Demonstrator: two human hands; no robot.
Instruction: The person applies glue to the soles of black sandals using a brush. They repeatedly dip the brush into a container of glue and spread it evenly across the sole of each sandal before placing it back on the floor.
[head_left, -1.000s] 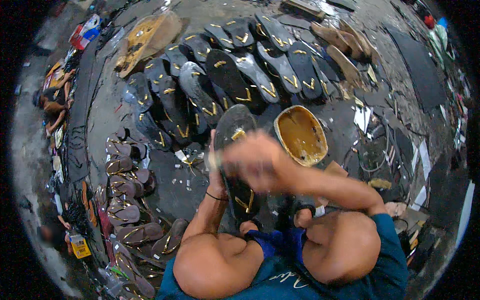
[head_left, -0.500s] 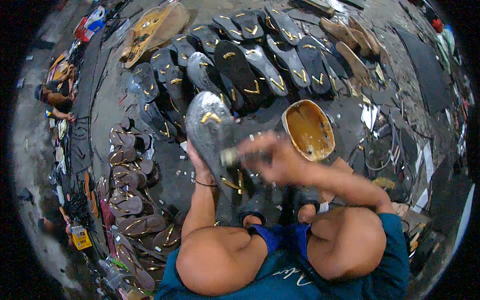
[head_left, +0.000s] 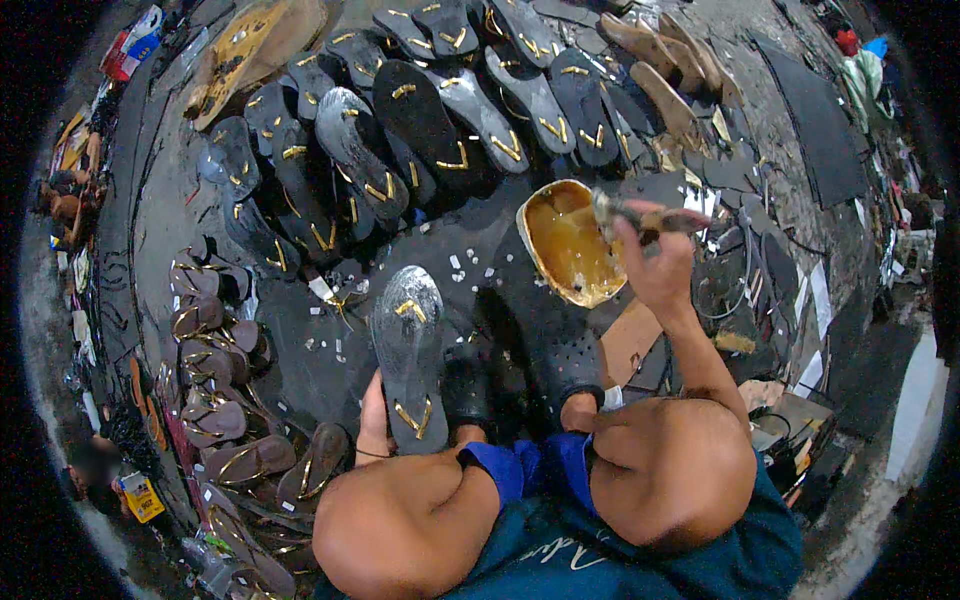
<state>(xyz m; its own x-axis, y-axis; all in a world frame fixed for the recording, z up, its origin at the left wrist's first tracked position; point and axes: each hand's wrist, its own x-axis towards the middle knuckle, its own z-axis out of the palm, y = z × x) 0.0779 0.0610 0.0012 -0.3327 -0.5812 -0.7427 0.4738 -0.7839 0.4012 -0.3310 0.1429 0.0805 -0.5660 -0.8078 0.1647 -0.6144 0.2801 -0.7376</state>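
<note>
While brown sandals (head_left: 214, 362) lie at the far left, the left hand (head_left: 372, 420) — its fingers mostly hidden — has hold of a glossy grey sole (head_left: 408, 345) by its left edge, before the left knee. Farther right sits a bowl (head_left: 580, 298) of amber liquid, then the right hand (head_left: 663, 268), curled around a brush-like tool (head_left: 655, 212), its tip at the bowl's right side.

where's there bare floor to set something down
Mostly bare dark floor lies between the upper gold-trimmed soles, the tub and the sole in the left hand, with white scraps scattered there. A narrow gap runs between the dark shoes. Crowded: the upper soles' area and the left, where brown sandals cluster.
</note>
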